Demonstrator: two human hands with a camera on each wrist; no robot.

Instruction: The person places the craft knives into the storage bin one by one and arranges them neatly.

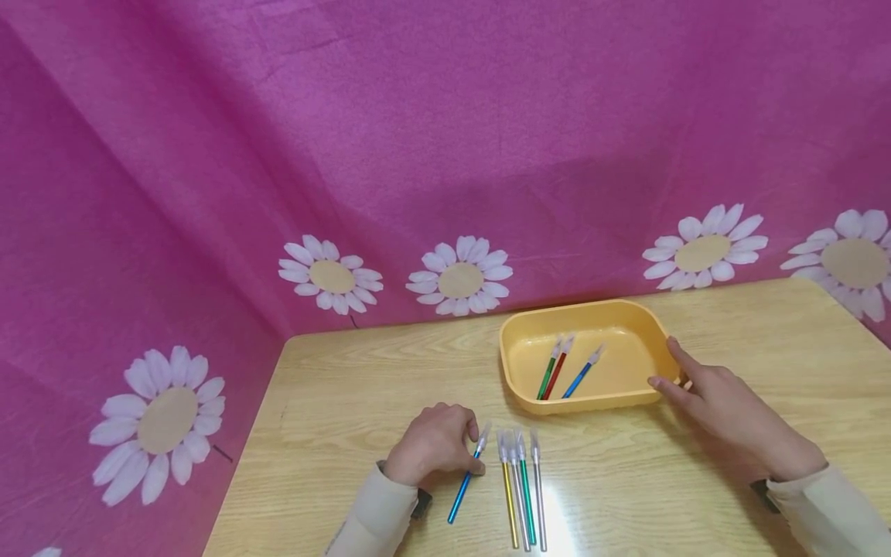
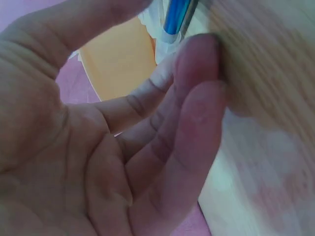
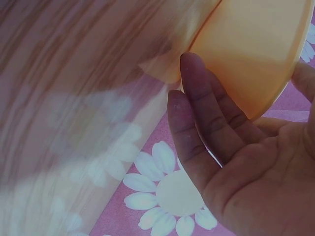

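A blue craft knife (image 1: 462,489) with a clear cap slants on the table at the left of a row. My left hand (image 1: 440,442) pinches its upper part between thumb and forefinger; in the left wrist view, its blue handle (image 2: 176,17) shows at the top edge, partly cut off. Right of it, several capped craft knives (image 1: 524,491) lie side by side, gold, silver and green. My right hand (image 1: 720,402) grips the right end of a yellow plastic tray (image 1: 511,371), thumb over the rim, fingers along the outer wall (image 3: 246,49). Inside the tray lie green, red and blue craft knives (image 1: 557,367).
The tray stands on a light wood-grain table (image 1: 334,402), close to its back edge. Behind and to the left hangs a magenta cloth (image 1: 445,139) printed with white daisies. Light glares off the tabletop beside the row of knives.
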